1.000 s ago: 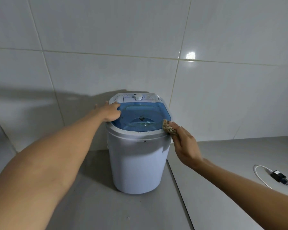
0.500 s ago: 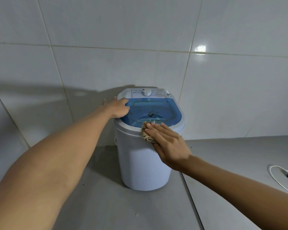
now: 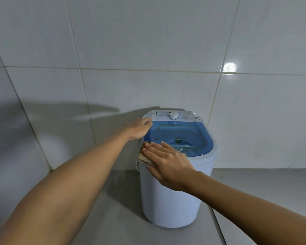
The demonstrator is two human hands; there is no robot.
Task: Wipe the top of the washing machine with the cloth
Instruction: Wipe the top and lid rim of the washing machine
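A small white washing machine (image 3: 168,200) with a clear blue lid (image 3: 187,133) and a white dial panel (image 3: 172,115) stands on the grey floor by the tiled wall. My right hand (image 3: 166,161) lies flat on a beige cloth (image 3: 143,159), pressing it onto the front left rim of the lid; most of the cloth is hidden under the palm. My left hand (image 3: 139,129) grips the machine's back left edge, beside the panel.
White tiled wall (image 3: 148,50) rises directly behind the machine, and a corner wall closes in on the left. Grey floor tiles (image 3: 265,184) spread to the right and in front of the machine.
My right hand has slid the cloth from the lid's right rim across the front to the front left rim. The left hand has kept its hold. The view has shifted left.
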